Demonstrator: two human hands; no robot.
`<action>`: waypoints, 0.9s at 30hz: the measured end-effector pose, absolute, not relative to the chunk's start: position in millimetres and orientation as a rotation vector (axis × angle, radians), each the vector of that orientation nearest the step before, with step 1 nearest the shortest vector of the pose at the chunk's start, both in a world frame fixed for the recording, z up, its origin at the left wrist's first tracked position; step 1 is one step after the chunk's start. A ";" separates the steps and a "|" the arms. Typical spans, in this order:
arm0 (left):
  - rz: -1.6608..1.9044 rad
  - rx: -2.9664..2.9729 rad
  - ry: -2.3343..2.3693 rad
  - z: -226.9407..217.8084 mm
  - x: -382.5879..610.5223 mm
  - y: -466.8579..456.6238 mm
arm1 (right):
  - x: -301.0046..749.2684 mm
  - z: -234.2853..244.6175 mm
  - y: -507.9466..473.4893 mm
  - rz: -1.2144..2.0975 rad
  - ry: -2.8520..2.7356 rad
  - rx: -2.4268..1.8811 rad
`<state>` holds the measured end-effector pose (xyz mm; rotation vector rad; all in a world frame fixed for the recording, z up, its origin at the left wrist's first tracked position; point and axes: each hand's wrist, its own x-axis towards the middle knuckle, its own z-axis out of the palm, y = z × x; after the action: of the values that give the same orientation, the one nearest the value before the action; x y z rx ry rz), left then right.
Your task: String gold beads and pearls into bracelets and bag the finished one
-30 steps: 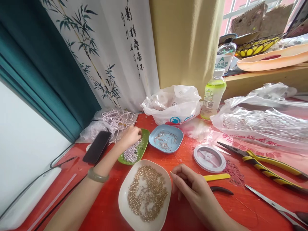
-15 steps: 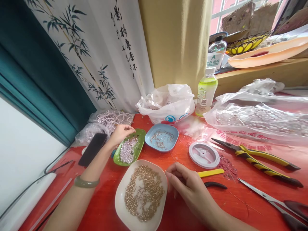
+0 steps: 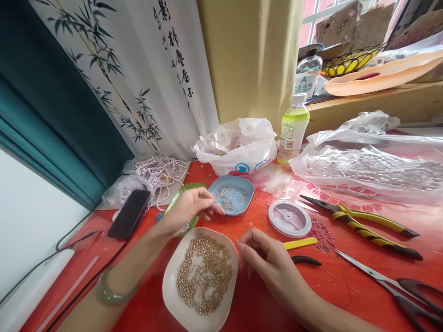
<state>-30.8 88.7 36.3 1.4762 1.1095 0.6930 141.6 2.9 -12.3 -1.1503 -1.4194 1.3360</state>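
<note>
My left hand (image 3: 194,206) is over the green dish (image 3: 180,198), covering most of it and the pale beads in it. Its fingertips pinch together at the near edge of the blue dish (image 3: 238,182), where thin metal pins lie; what they hold is too small to name. Beside the right rim of the white dish (image 3: 168,288) of gold beads (image 3: 204,276) is my right hand (image 3: 265,258). Thumb and index finger are closed on something tiny that I cannot make out, and the other fingers curl under.
To the right lie a spool (image 3: 290,218), long-nose pliers (image 3: 360,226), scissors (image 3: 391,281) and red bits (image 3: 321,236). A plastic bag (image 3: 238,147) and a bottle (image 3: 293,129) stand behind. A phone (image 3: 129,214) and bead strings (image 3: 161,170) are at left.
My left hand has moved right and nearer, from the far edge of the green dish to beside the blue dish. My right hand has stayed about where it was.
</note>
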 end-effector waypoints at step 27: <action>0.551 1.477 1.012 26.3 -21.6 74.2 | 142.2 -15.4 3.5 1.301 -1.317 -1.158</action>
<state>-21.6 74.2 26.3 1.4770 1.0118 0.5512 142.2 3.5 -15.4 -1.1582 -1.3169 1.3011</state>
